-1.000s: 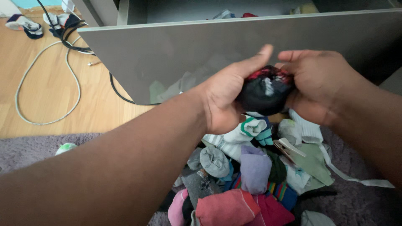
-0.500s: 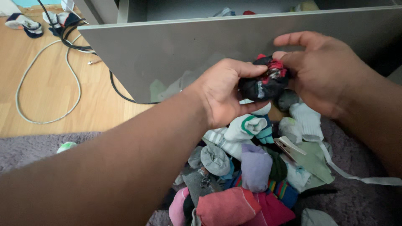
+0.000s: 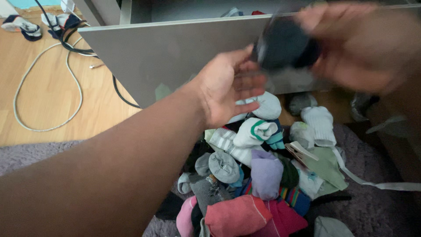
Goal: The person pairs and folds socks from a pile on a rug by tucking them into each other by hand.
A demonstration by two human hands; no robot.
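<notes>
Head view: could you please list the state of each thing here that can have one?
Dark sock bundle: rolled into a ball, held up in the right hand, motion-blurred.
Left hand: open, palm up, holding nothing.
Grey drawer: pulled open, a few items inside.
Sock pile: heaped on the rug, many pieces balled or folded.
White cable: lying looped on the wooden floor.

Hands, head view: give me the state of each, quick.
Left hand: open, palm up, holding nothing, above the sock pile.
Right hand: blurred, closed around a dark rolled sock bundle.
</notes>
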